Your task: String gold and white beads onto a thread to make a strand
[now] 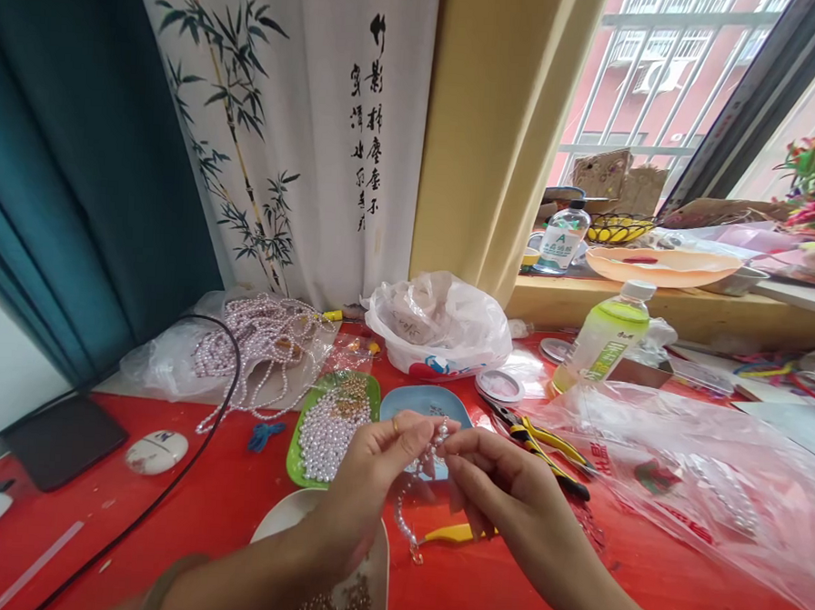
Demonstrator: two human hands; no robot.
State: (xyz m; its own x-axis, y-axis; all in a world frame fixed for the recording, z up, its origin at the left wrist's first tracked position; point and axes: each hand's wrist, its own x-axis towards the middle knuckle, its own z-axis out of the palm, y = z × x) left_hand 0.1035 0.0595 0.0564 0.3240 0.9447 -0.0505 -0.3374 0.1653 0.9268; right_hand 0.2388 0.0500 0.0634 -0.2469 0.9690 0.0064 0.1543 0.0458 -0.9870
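Observation:
My left hand [364, 476] pinches the upper end of a pearl bead strand [405, 516] between thumb and forefinger. Close beside it, my right hand [503, 494] is closed with its fingertips on the same strand. The strand's lower end hangs free and carries a small metal clasp [416, 553]. Behind the hands stand a green tray [293, 458] of white and gold beads and a blue tray [393, 397] with small metal bits. A pale bowl [382, 577] with gold beads is under my left forearm. A yellow-handled tool [450, 533] lies beneath my right hand, partly hidden.
Pliers [543, 444] with yellow-black handles lie on the red table [183, 539], right of the trays. Further back are a pile of bead strings [256, 333], a plastic bag [440, 329] and a drink bottle [603, 338]. Clear plastic [686, 465] covers the right side. A black cable [235, 369] crosses the left.

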